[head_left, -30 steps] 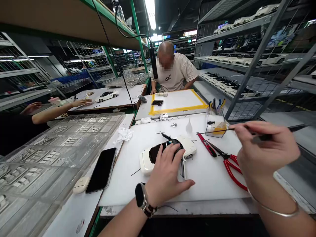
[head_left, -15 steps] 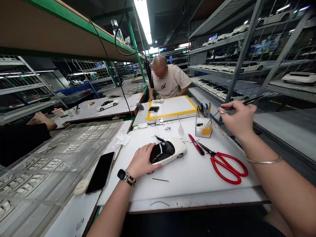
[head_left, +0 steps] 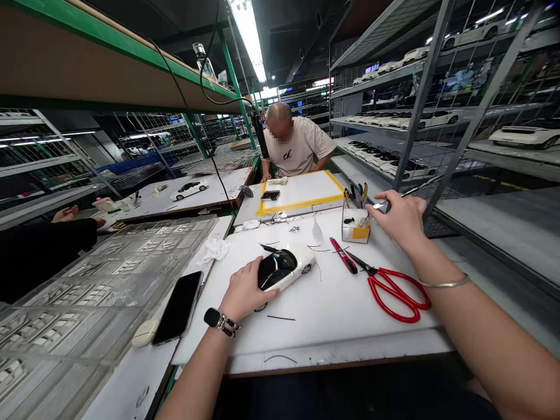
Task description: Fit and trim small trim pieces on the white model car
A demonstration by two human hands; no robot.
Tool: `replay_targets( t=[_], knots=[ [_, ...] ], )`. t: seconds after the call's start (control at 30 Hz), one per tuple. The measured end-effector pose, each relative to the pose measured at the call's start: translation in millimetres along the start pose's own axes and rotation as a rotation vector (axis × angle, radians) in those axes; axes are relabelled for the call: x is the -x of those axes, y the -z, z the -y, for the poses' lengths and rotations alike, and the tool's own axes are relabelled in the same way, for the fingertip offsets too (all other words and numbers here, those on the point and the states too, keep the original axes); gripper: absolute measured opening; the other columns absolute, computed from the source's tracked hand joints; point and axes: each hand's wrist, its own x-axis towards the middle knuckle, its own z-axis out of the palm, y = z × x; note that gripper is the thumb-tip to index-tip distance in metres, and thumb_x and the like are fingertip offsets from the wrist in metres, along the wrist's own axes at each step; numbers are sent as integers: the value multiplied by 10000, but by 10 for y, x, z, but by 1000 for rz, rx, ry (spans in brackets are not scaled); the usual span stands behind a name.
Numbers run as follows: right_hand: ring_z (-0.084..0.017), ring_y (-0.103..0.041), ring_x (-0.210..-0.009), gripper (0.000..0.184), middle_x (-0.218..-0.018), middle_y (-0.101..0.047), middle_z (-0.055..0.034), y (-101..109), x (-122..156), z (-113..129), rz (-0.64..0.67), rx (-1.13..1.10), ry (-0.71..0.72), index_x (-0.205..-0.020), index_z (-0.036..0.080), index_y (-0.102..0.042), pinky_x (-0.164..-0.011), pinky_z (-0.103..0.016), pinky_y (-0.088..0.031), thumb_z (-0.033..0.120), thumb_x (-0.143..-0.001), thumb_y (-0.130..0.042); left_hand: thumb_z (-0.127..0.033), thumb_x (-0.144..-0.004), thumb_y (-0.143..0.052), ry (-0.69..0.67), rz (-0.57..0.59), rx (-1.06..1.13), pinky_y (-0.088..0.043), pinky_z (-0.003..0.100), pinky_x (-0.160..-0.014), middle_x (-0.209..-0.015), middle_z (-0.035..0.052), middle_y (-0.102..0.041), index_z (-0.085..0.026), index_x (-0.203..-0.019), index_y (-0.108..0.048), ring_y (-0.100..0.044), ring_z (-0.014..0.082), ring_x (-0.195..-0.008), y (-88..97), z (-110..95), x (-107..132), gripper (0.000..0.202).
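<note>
A white model car (head_left: pixel 301 256) with a black roof stands on the white worktop, its nose toward the right. My left hand (head_left: pixel 245 291) is wrapped round its rear end, thumb along the near side, hiding the back. Above the right side of the table, my right hand (head_left: pixel 400 217) is closed on slim metal tweezers (head_left: pixel 384 206), whose long end sticks out behind the fingers. Below that hand lie red-handled scissors (head_left: pixel 400 294) and a red utility knife (head_left: pixel 343 255). Nearest to the right fingertips is a clear tool box (head_left: pixel 355 232) holding pliers and small parts.
A phone (head_left: pixel 178 308) and a pale round-edged object (head_left: pixel 144 332) lie at left beside clear trays (head_left: pixel 65 309) of white parts. Crumpled tissue (head_left: pixel 215 249) and thin black strips (head_left: pixel 280 318) are on the table. Across sits a co-worker (head_left: pixel 297 143); racks (head_left: pixel 411 111) of model cars stand right.
My right hand has moved left and slightly down with the tweezers, closer to the clear tool box. The left hand still holds the model car, which appears shifted a little left with the view.
</note>
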Motion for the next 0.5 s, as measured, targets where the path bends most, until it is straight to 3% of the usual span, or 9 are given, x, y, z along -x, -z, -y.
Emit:
replay_targets(
  t=[0.13,0.2,0.27,0.33,0.43,0.5],
  knots=[
    [-240,-611,-855,156,-902,-691,-62,153,175,171,-180,-118,172,-848,186,-570,-927,-451,-312,333,-796,-572,-636,-795,-428,362,-51,-105,-451,491,-814,-1239,269,-516,-25,-1388,-247,-576,414,-1040,50,-123,145,871],
    [-222,-629,-864,110,-899,-701,-46,249,326,356,-225,-240,282,-777,193,-532,-924,-432,-337,285,-808,-584,-648,-838,-330,402,-36,-105,-472,465,-761,-1325,298,-427,-9,-1411,-183,-609,404,-986,116,-232,262,871],
    [-211,-638,-841,172,-870,-702,-39,320,542,586,-184,-365,397,-711,198,-478,-867,-398,-397,258,-805,-609,-653,-854,-292,332,-7,-32,-492,440,-742,-1400,288,-344,-35,-1434,-121,-632,371,-960,182,-377,404,865],
    [-204,-639,-796,220,-869,-694,-50,362,814,824,-67,-452,482,-717,204,-439,-752,-348,-458,280,-807,-625,-662,-848,-316,219,31,64,-505,426,-769,-1415,248,-352,-91,-1442,-124,-635,342,-982,221,-540,549,846],
    [-201,-611,-621,263,-761,-656,-58,379,1246,1117,125,-356,444,-876,182,-471,-581,-324,-469,397,-809,-607,-626,-856,-373,28,58,175,-493,413,-881,-1431,174,-367,-187,-1431,-187,-568,316,-1136,218,-708,713,747],
    [-236,-611,-621,413,-737,-636,-76,363,1487,1250,213,-253,368,-949,156,-468,-526,-328,-462,474,-746,-636,-584,-880,-373,-19,87,253,-499,400,-883,-1417,139,-398,-236,-1420,-211,-591,276,-1099,217,-702,761,662]
  ],
)
